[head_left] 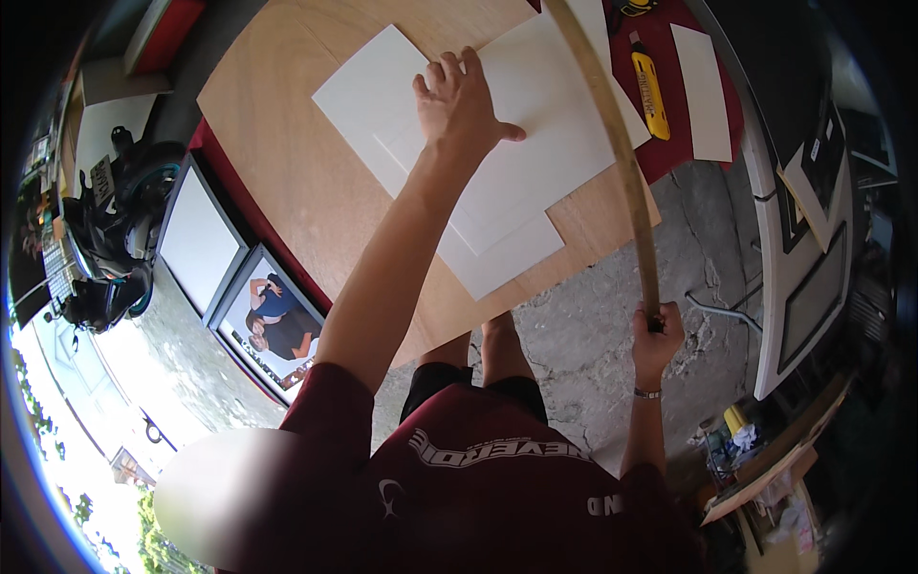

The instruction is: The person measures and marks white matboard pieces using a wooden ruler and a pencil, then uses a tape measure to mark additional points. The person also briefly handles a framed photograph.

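A large white sheet of board (535,191) with notched corners and faint straight lines lies on a plywood panel (277,77). My left hand (457,110) rests on the board with its thumb and fingers spread. My right hand (658,335) is closed round the near end of a long, narrow wooden strip (622,153). That strip reaches away along the board's right side, looking curved in this view, and its far end runs out of the picture. To its right, a yellow utility knife (649,91) lies on a red surface.
A narrow white offcut (703,93) lies right of the knife. Framed pieces, one holding a photo (271,320), lean along the left side. Dark frames and panels (808,287) stand at the right. A motorcycle (120,225) is parked farther left on the concrete floor (574,325).
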`<state>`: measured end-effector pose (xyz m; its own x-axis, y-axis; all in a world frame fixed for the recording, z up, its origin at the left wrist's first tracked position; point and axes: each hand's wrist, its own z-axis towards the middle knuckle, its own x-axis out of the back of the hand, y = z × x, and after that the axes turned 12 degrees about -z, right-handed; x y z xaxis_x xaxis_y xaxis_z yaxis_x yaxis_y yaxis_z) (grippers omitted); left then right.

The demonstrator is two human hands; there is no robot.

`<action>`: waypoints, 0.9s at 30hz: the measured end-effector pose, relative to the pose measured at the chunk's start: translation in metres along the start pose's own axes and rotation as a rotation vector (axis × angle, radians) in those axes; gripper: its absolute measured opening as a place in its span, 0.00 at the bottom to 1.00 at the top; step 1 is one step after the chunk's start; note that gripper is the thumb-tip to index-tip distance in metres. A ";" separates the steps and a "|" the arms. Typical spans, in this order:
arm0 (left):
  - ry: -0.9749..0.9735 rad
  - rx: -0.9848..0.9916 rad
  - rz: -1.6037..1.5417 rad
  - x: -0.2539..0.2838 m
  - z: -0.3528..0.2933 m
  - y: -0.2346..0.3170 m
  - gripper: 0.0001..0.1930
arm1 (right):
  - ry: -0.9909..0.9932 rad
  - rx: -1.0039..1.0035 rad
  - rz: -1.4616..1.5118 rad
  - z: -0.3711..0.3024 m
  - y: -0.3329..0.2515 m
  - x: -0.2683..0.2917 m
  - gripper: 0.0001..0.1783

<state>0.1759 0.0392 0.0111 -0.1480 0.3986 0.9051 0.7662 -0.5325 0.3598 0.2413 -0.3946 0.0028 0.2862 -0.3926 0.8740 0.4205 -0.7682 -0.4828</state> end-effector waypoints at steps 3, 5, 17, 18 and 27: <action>-0.058 0.068 0.040 0.006 0.017 0.000 0.65 | 0.057 -0.046 -0.017 0.001 0.000 0.005 0.16; 0.024 0.057 0.039 0.002 0.027 -0.012 0.65 | 0.055 -0.092 0.033 -0.005 0.001 0.005 0.14; 0.017 0.331 -1.177 0.078 -0.047 -0.110 0.19 | -0.027 -0.181 -0.102 -0.018 -0.008 0.002 0.18; 0.128 0.340 -1.369 0.083 -0.078 -0.128 0.17 | -0.037 -0.171 -0.122 -0.013 -0.012 0.000 0.18; 1.021 0.838 -1.752 0.073 -0.373 -0.291 0.05 | -0.194 0.000 -0.206 0.008 0.007 -0.047 0.18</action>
<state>-0.2914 -0.0557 0.0568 -0.7669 -0.5883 -0.2564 -0.4964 0.2907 0.8179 0.2377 -0.3779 -0.0420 0.3539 -0.1237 0.9271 0.4874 -0.8216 -0.2956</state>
